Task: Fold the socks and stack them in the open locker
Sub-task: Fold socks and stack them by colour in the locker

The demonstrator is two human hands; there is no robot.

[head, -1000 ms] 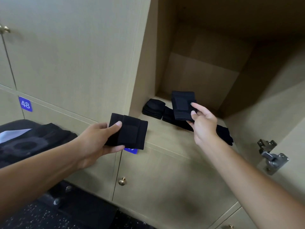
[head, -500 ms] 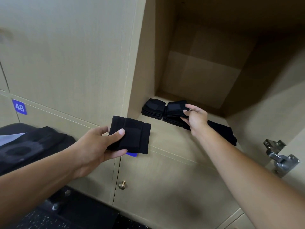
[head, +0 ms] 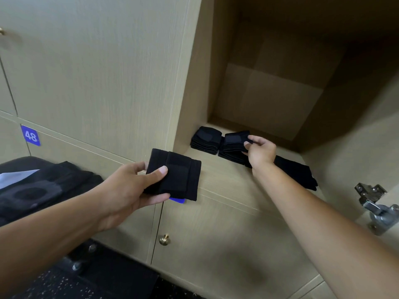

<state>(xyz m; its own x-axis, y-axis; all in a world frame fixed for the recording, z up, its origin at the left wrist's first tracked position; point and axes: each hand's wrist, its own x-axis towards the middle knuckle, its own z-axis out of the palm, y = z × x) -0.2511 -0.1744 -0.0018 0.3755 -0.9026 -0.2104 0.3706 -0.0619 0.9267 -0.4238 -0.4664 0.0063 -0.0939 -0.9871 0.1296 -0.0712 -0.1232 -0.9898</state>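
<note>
Head view: left hand (head: 127, 186) grips a folded sock (head: 179, 175); at two o'clock, right hand (head: 261, 152) pinches the sock pile (head: 234, 145) in the locker (head: 226, 175).

In the open locker (head: 269, 100), two stacks of folded socks sit side by side on its floor near the front left corner: the left stack (head: 206, 140) just beside the right stack (head: 234, 145); the right hand (head: 260, 153) rests on the right stack; unfolded socks (head: 295, 173) lie to its right; the left hand (head: 129, 190) holds a folded sock (head: 179, 175) before the locker's front edge; a door hinge (head: 375, 206) is at far right.
</note>
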